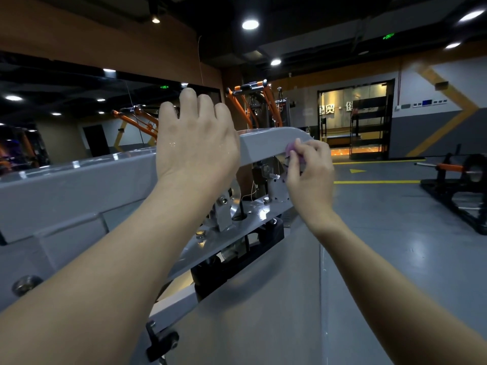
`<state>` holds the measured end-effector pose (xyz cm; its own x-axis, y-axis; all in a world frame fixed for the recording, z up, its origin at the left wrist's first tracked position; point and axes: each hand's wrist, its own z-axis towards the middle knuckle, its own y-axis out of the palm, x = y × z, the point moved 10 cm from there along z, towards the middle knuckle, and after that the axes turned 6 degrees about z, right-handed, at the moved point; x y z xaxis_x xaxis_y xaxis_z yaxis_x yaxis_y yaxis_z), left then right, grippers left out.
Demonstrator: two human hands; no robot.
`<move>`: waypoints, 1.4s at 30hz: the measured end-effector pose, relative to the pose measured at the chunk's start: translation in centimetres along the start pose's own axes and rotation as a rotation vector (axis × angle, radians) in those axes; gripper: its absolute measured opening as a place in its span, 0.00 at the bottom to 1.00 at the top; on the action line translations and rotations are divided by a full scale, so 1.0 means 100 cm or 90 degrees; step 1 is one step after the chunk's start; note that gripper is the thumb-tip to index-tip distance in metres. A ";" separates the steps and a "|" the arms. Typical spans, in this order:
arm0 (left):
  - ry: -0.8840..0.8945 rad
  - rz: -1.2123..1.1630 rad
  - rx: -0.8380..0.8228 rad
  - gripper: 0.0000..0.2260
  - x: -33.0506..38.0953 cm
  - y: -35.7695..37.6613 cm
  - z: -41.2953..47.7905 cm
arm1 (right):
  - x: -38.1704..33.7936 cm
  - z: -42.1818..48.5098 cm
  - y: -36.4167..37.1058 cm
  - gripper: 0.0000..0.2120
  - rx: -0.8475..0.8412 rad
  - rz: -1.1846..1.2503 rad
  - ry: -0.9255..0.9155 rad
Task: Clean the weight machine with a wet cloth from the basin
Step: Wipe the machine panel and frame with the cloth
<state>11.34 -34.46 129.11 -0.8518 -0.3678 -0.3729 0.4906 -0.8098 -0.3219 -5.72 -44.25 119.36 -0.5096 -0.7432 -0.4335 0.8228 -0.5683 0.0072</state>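
Head view: my left hand lies over the grey top beam of the weight machine, fingers relaxed and gripping nothing, likely as a brace. My right hand pinches the purple cloth in its fingers against the beam's curved end, placed to wipe that corner.

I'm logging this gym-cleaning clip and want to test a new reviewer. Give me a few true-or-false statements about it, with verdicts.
1. The right hand holds a purple cloth. True.
2. The cloth is pressed against the grey beam of the weight machine. True.
3. The left hand holds a second cloth. False: it rests on top of the beam and holds nothing.
4. The basin stands on the floor beside the machine. False: no basin is in view.
5. Orange-framed equipment stands behind the beam. True.
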 end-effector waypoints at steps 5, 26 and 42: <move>0.005 0.002 -0.003 0.12 0.001 -0.002 0.000 | 0.023 0.018 -0.008 0.07 0.016 -0.011 0.123; 0.003 0.025 -0.011 0.14 0.002 -0.002 0.000 | 0.085 0.001 -0.015 0.07 0.022 -0.005 0.221; -0.003 0.054 -0.026 0.23 0.007 -0.001 0.000 | 0.065 0.013 -0.008 0.05 -0.050 0.018 0.064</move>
<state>10.73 -34.65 128.91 -0.8076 -0.4363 -0.3968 0.5681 -0.7563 -0.3246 -10.05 -49.09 117.74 -0.4618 -0.7166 -0.5227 0.8554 -0.5156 -0.0488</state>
